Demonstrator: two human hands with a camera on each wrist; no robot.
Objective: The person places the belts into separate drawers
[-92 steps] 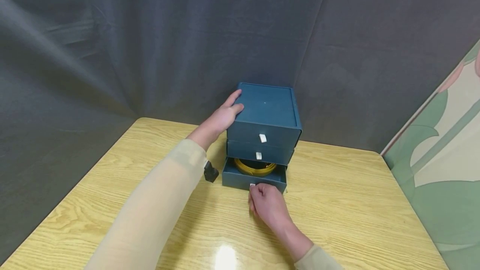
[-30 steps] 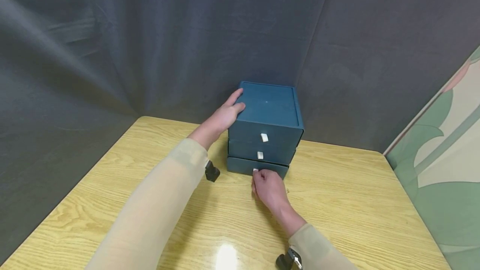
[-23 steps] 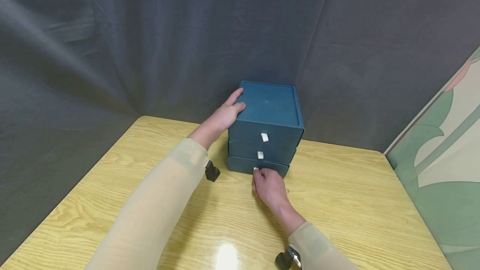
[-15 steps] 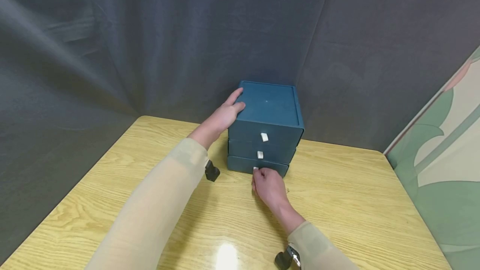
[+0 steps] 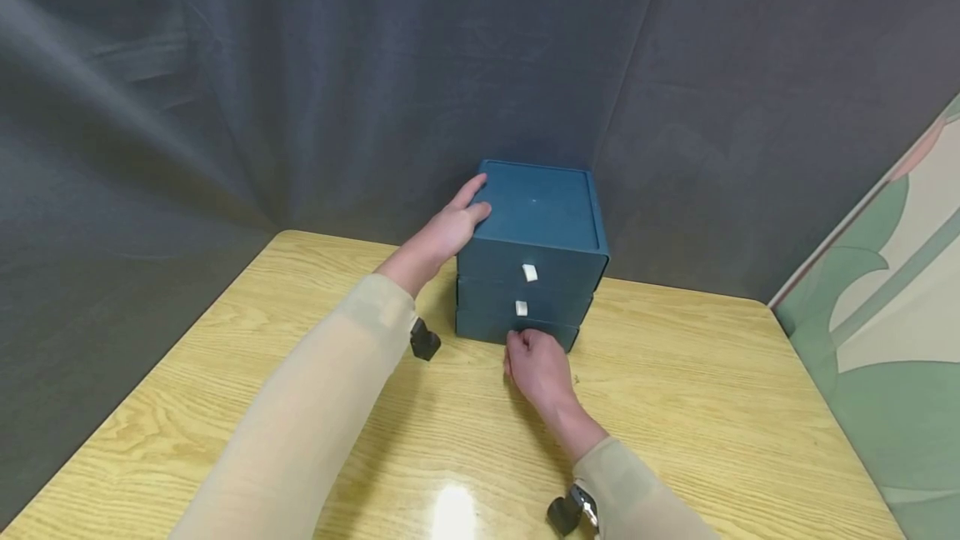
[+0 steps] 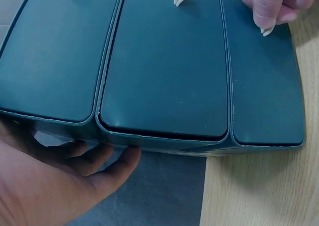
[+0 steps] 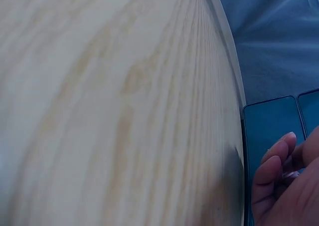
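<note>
We see a dark grey cloth backdrop (image 5: 225,90) hanging behind the wooden table (image 5: 712,407), and at far right a green and cream patterned panel (image 5: 885,307). Our left hand (image 5: 447,227) lies flat against the left side of the teal three-drawer box (image 5: 540,223), fingers straight, thumb on the top edge. The box stands at the table's back edge, against the cloth. Our right hand (image 5: 534,365) is at the bottom drawer (image 5: 480,325), fingers curled round its white pull tab (image 6: 266,30), which the hand hides in the head view. The tabs of the top drawer (image 5: 530,273) and middle drawer (image 5: 521,307) stand free. Three seconds ago the bottom drawer stood open, showing a gold ring-shaped thing; now it is pushed in, flush with the others.
</note>
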